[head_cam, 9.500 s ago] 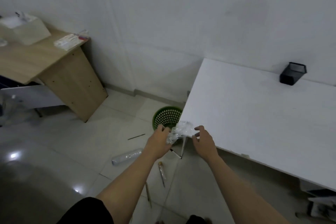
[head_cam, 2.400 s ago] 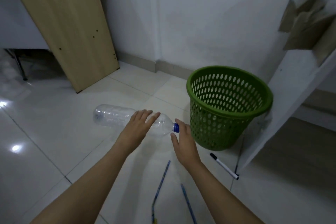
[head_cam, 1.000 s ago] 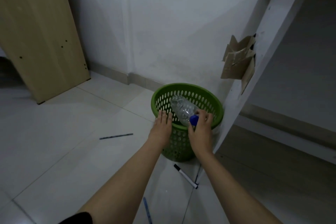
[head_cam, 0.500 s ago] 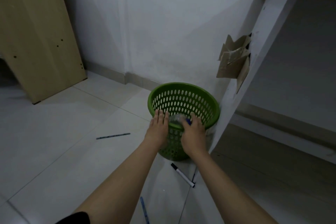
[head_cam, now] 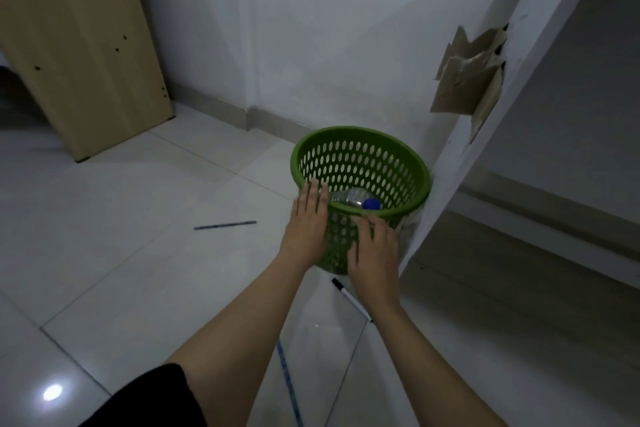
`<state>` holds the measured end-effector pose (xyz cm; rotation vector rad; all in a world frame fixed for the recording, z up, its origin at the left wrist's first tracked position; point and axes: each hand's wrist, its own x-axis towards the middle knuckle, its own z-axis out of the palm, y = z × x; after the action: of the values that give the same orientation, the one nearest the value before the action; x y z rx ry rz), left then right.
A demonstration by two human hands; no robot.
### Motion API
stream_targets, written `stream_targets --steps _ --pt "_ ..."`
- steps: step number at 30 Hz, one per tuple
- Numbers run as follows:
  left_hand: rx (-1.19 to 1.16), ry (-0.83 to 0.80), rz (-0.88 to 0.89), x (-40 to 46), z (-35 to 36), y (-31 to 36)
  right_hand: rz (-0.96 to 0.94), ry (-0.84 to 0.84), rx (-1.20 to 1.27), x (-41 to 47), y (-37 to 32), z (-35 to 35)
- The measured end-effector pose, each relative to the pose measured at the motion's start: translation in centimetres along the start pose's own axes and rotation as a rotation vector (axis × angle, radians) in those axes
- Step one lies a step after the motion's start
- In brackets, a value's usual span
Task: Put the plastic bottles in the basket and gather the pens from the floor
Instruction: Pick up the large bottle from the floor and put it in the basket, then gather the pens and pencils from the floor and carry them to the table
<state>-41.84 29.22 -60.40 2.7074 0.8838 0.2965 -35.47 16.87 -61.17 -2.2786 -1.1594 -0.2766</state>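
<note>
Clear plastic bottle w/ blue cap (head_cam: 360,200) lies inside the round green perforated plastic basket (head_cam: 360,163), centre-right of frame. Left hand (head_cam: 307,224) flat vs. basket's near wall, fingers straight and pressed together, holding nothing. Right hand (head_cam: 374,250) just below the rim, fingers loosely curled, empty. Pens next: black-capped white marker (head_cam: 351,300) under the right wrist is closest; pinch mid-barrel. Then thin dark pen (head_cam: 225,225) centre-left, blue pen (head_cam: 289,388) bottom centre.

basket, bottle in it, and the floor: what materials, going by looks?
Basket: green moulded plastic, matte, going by its uniform colour and regular oval holes.
Bottle: thin clear plastic, ribbed and glossy, with an opaque blue cap.
Floor: glazed tile, probably ceramic; grout lines and a mirror-like light reflection show.
</note>
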Motion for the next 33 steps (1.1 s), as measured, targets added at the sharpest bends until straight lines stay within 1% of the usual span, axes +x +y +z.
stream_targets --steps 3,5,6,8,10,12,16,19,22,25,27,30,33 --pt "-0.154 0.184 0.043 -2.6 2.9 -0.7 -0.042 -0.083 -0.048 -2.8 1.0 1.9" --pt "-0.222 0.218 -0.018 -5.0 5.5 -1.3 0.006 -0.172 -0.05 -4.6 1.8 3.5" --pt "-0.246 0.189 -0.085 -6.3 6.8 -1.5 0.041 -0.211 -0.044 -5.5 2.3 4.4" --pt "-0.276 0.07 -0.242 -8.9 9.2 -1.9 0.106 -0.288 -0.04 -7.3 3.2 5.9" --pt "-0.327 -0.042 -0.389 -11.4 11.3 -2.4 0.139 -0.373 -0.066 -9.0 4.1 7.2" --pt "-0.32 -0.159 -0.496 -13.4 13.0 -3.0 0.161 -0.441 -0.084 -10.6 5.1 8.3" --pt "-0.23 -0.39 -0.617 -16.4 15.6 -4.2 0.201 -0.567 -0.095 -13.0 6.6 10.6" --pt "-0.187 -0.456 -0.636 -17.4 16.8 -4.9 0.232 -0.62 -0.09 -14.1 7.3 12.2" --pt "-0.153 -0.454 -0.64 -17.2 17.1 -4.9 0.235 -0.63 -0.055 -14.2 7.8 13.3" --pt "-0.186 -0.428 -0.67 -16.9 17.1 -5.0 0.258 -0.638 -0.054 -13.3 8.2 14.2" --pt "-0.227 -0.407 -0.689 -16.9 17.1 -5.3 0.263 -0.665 -0.085 -12.3 8.4 14.8" --pt "-0.301 -0.348 -0.715 -17.1 17.1 -5.8 0.198 -0.713 -0.186 -11.4 9.1 15.4" --pt "-0.446 -0.259 -0.758 -17.2 17.2 -6.5 0.171 -0.633 -0.277 -11.1 9.9 15.4"
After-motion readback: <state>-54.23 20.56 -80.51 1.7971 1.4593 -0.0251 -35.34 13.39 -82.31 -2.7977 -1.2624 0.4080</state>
